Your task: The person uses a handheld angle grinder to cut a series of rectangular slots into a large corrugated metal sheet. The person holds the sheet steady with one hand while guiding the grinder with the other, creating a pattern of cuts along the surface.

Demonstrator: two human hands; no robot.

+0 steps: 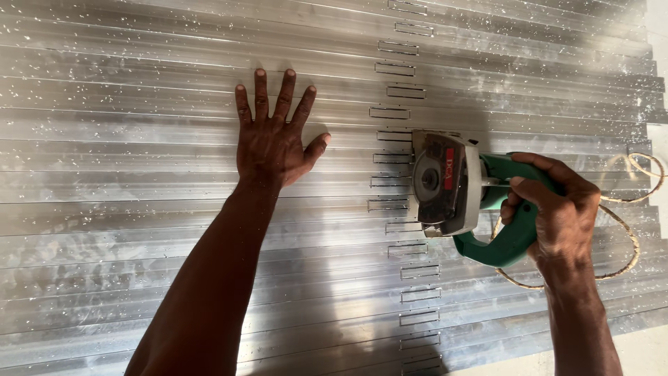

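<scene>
Long silvery aluminium profiles lie side by side and fill the view. My left hand presses flat on them with fingers spread, left of a column of rectangular slots cut across the profiles. My right hand grips the green handle of a hand-held circular cutter, whose grey blade guard sits on the profiles just right of the slot column at mid-height.
Fine metal chips are scattered over the profiles, thickest at the left. The cutter's pale cord loops over the profile ends at the right. A pale floor strip shows at the lower right corner beyond the profiles.
</scene>
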